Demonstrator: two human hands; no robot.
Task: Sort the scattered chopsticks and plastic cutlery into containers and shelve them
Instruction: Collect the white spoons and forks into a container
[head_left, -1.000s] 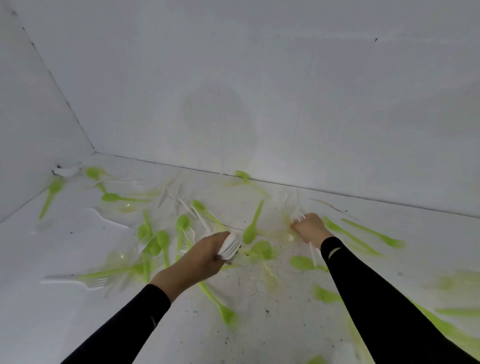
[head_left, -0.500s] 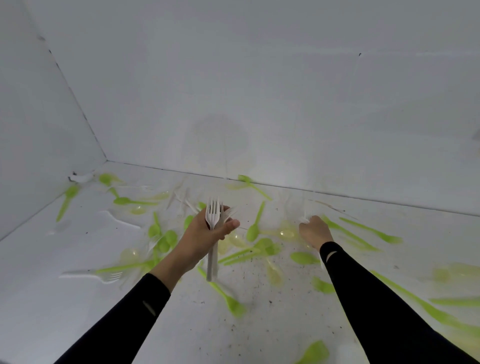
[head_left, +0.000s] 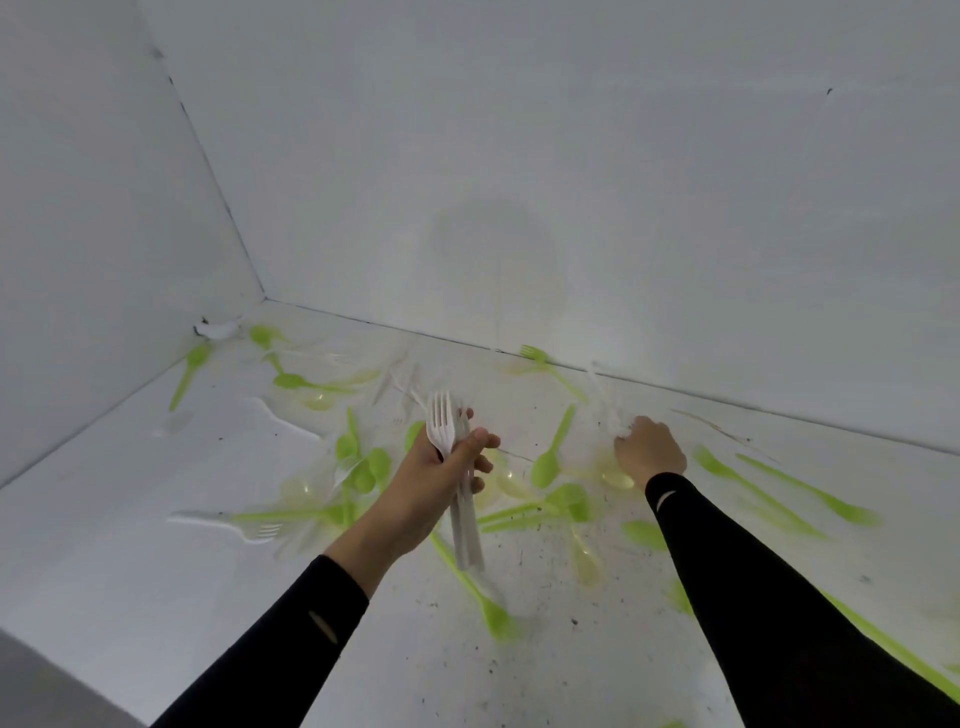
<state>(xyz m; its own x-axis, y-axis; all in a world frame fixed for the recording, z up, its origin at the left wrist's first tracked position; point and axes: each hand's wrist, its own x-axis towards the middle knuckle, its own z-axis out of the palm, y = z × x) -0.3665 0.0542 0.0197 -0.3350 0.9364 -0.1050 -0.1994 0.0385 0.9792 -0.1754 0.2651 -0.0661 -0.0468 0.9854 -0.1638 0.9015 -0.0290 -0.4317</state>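
Note:
My left hand (head_left: 439, 478) grips a bundle of white plastic forks (head_left: 445, 426), tines up, handles hanging below my palm. My right hand (head_left: 649, 451) is down on the white surface further right, fingers curled around a white plastic fork (head_left: 605, 402) whose handle points up towards the back wall. Green spoons (head_left: 548, 465) and green forks (head_left: 543, 358) lie scattered around both hands, mixed with pale clear spoons (head_left: 587, 558) and white forks (head_left: 254, 527).
White walls close in at the back (head_left: 571, 182) and left (head_left: 93, 208), meeting in a corner. Long green cutlery (head_left: 810, 493) lies to the right of my right arm. Dark specks dot the white floor (head_left: 156, 597) near me.
My left hand lifted the white forks upright off the surface. My right hand shifted slightly right and back and closed on another white fork.

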